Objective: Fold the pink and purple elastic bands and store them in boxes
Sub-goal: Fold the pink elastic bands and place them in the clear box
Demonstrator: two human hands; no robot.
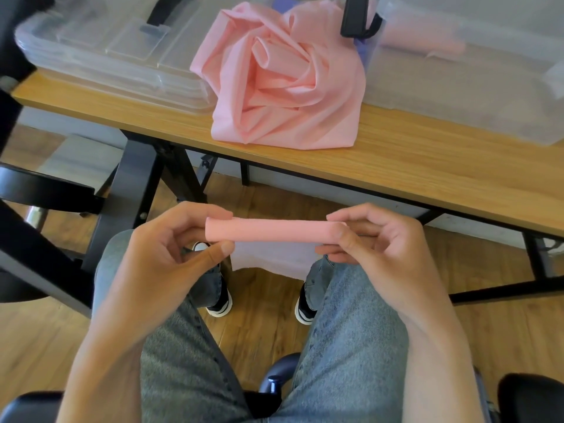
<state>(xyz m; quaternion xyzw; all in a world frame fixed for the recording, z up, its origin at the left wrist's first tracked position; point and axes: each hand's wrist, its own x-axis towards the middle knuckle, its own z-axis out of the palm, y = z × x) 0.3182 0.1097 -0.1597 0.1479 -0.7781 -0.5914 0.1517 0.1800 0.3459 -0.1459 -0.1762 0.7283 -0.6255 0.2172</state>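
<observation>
A folded pink elastic band (274,229) lies stretched level between my hands, above my lap and in front of the table edge. My left hand (171,248) pinches its left end between thumb and fingers. My right hand (375,242) pinches its right end. On the wooden table (412,166) lies a heap of pink bands (283,77), with a bit of purple (363,50) showing behind it. A clear box (476,77) stands at the right with a pink roll inside. Stacked clear box lids (110,56) lie at the left.
Black box handles (357,22) stick up at the back. My knees in jeans (351,331) and the black chair armrests (531,395) are below. Another black chair (36,190) stands at the left. The table's black legs (137,184) rest on the wooden floor.
</observation>
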